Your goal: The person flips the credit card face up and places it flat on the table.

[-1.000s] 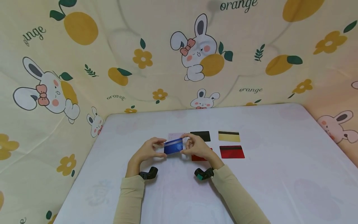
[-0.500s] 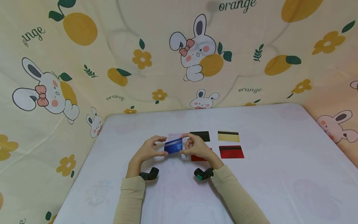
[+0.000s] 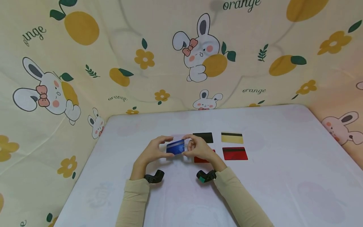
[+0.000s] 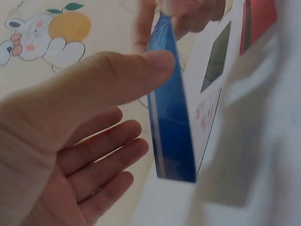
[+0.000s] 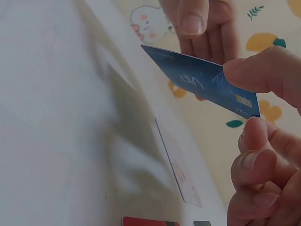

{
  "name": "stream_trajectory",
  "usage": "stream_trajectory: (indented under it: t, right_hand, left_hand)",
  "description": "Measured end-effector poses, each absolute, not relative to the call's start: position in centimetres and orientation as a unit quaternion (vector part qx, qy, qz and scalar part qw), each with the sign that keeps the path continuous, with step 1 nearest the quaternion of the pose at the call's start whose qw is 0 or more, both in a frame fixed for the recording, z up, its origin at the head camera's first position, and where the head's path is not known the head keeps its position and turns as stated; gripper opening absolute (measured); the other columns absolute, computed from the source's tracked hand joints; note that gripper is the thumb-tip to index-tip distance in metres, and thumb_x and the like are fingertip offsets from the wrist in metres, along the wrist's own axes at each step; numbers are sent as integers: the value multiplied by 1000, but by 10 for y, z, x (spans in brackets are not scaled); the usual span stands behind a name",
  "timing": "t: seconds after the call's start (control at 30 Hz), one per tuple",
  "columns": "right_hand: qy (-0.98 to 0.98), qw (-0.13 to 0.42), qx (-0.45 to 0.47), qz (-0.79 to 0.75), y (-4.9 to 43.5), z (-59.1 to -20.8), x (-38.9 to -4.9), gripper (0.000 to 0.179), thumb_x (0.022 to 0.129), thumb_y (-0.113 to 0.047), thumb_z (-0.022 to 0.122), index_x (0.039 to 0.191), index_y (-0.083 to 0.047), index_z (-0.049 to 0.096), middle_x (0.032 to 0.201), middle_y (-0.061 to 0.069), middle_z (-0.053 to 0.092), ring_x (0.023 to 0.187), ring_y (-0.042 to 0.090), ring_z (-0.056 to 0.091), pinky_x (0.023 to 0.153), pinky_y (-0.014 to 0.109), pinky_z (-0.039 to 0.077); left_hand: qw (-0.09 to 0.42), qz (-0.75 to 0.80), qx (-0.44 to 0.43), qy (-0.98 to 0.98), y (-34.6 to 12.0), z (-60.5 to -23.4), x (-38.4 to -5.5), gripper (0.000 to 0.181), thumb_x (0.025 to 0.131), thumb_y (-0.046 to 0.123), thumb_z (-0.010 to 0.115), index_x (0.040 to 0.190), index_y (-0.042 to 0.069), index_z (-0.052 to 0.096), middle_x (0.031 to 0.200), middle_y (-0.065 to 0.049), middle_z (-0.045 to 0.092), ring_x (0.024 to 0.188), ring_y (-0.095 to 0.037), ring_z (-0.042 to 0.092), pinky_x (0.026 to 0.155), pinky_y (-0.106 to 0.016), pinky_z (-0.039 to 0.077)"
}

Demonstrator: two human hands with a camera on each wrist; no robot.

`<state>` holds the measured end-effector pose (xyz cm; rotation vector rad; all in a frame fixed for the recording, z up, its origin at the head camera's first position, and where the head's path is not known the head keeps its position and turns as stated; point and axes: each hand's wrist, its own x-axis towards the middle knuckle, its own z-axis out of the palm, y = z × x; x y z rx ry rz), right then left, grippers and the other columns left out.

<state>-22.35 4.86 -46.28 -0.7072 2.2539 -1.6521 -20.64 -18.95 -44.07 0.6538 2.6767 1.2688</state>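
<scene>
My right hand (image 3: 201, 148) pinches a blue bank card (image 3: 175, 147) by its right end, between thumb and fingertips. The card hangs tilted above the table, its striped back toward the head camera. In the right wrist view its front (image 5: 197, 77) shows a chip and the letters VIP. My left hand (image 3: 154, 148) hovers at the card's left end. Its fingers are spread and relaxed in the left wrist view, where its thumb overlaps the blue card (image 4: 171, 132); the right wrist view has a gap between that thumb and the card.
On the white tabletop (image 3: 272, 176) lie a pale pink card (image 3: 178, 136), partly hidden, a black card (image 3: 204, 137), a gold card (image 3: 232, 139) and a red card (image 3: 235, 154). Another red card (image 3: 200, 160) is mostly behind my right hand. A patterned cloth (image 3: 158, 28) hangs behind.
My left hand has shifted slightly right, its thumb and fingers now reaching further across the blue card's left end. My right hand and the card have hardly moved.
</scene>
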Motion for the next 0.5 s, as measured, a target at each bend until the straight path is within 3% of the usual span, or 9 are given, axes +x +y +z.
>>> stream_trajectory:
  t: [0.23,0.5]
  right_hand:
    - [783,121,-248,-558,48,-458,-221,54,73,-8,78,121,-2,55,66,-2,54,56,7,46,54,21,39]
    - [797,114,-248,-539,44,-455,-220,55,73,-6,79,123,-1,55,70,10,58,56,8,45,53,19,38]
  left_hand:
    - [51,407,222,885,-178,-436,-204,66,74,16,83,131,1,56,135,-16,59,128,-35,53,108,-52,41]
    - [44,399,232,886,-171,-433,-200,66,72,13,84,131,1,56,137,-17,57,131,-36,51,110,-50,39]
